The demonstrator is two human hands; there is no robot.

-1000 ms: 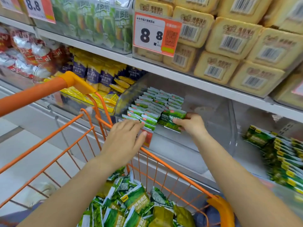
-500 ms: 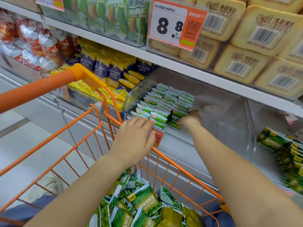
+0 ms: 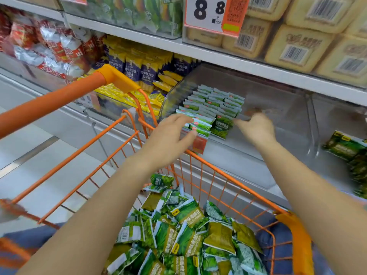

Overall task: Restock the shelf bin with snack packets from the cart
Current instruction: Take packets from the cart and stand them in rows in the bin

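A clear plastic shelf bin (image 3: 278,108) holds rows of green snack packets (image 3: 214,104) standing in its left half. One green packet (image 3: 221,127) stands at the front right of those rows. My right hand (image 3: 256,129) is just right of it, fingers spread, holding nothing. My left hand (image 3: 170,139) hovers open over the bin's front edge, fingertips by the front packets. Below, the orange cart (image 3: 228,177) holds a loose heap of green packets (image 3: 184,231).
A neighbouring bin to the left holds yellow and blue packets (image 3: 143,70); red packets (image 3: 49,48) lie further left. Another bin at the right holds green packets (image 3: 345,147). The upper shelf carries boxed cakes (image 3: 297,44) and a price tag (image 3: 215,14). The cart handle (image 3: 59,100) crosses the left.
My right hand has let go of the green packet, now standing at the front of the rows, and drawn back to the right. My left hand has lifted slightly with its fingers spread.
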